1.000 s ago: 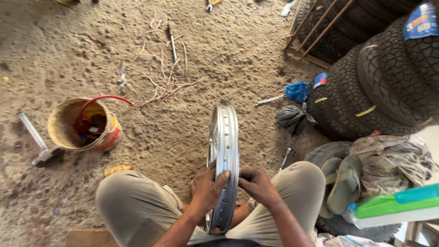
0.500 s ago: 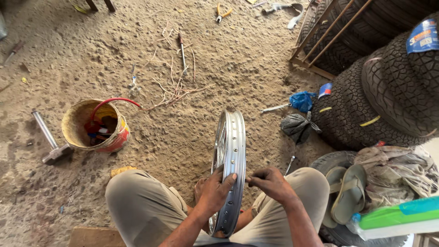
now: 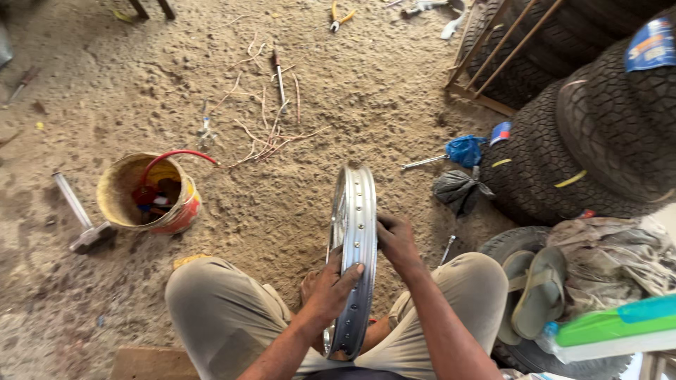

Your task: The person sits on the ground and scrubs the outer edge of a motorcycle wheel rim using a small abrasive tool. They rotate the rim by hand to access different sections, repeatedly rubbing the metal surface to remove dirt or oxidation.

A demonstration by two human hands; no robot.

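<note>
1. Since half a second ago, both hands have slid further up the wheel rim (image 3: 354, 239): the right hand has climbed to its upper half and the left now sits at mid-height.
2. Far left on the sandy floor lies a metal tool (image 3: 79, 217) with a blocky head, just beside a worn yellow bucket (image 3: 116, 211) with a red handle and odds and ends inside.
3. Thin bent wires (image 3: 264, 134) are scattered beyond the bucket, with yellow-handled pliers (image 3: 339, 17) further off.
4. The left hand (image 3: 329, 287) is loosely curled around the rim's left flange, thumb laid across the drilled channel.
5. The silver rim stands upright on edge between the person's knees, its lower part hidden by the legs.
6. The right hand (image 3: 396, 241) grips the rim's right edge, fingers closed around it.
7. To the right lie a blue bag (image 3: 465, 149) and a dark bag (image 3: 458, 191), a stack of tyres (image 3: 598, 134) and a pair of sandals (image 3: 535, 290).
</note>
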